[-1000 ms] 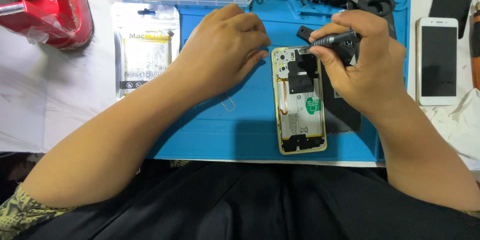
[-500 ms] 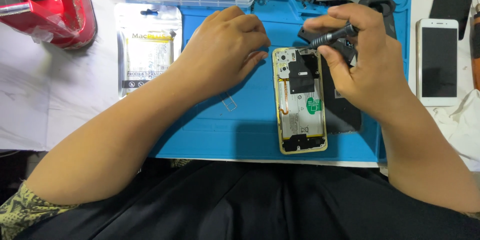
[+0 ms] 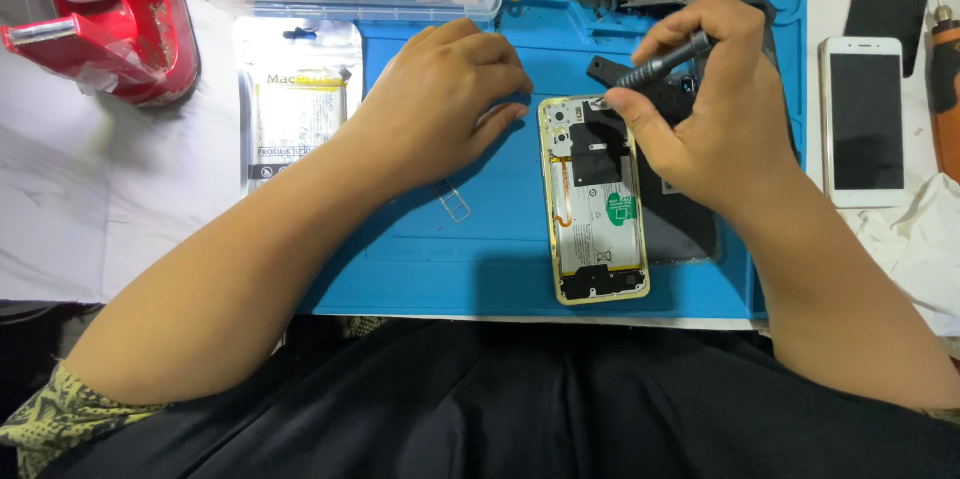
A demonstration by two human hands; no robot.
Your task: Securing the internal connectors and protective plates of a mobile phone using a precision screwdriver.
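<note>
On the blue silicone work mat (image 3: 470, 259) in front of you lies the gold-framed smartphone (image 3: 595, 204), back cover already off, its battery and black shields exposed — so the opening is done, while the inner plates are still in place. Your right hand (image 3: 715, 124) is clamped around a slim dark metal screwdriver (image 3: 660, 61), its tip at the phone's top edge, probably on a screw, though the view is too small to be sure. Your left hand (image 3: 440, 104) rests flat on the mat, fingers loosely together and holding nothing, fingertips just beside the phone's upper left corner. A small metal SIM tray (image 3: 455, 204) lies loose nearby. Left of the mat sits a clear rectangular pouch with a white-and-yellow printed card (image 3: 295, 104) — sealed, it seems. A green sticker (image 3: 621, 207) marks the battery.
</note>
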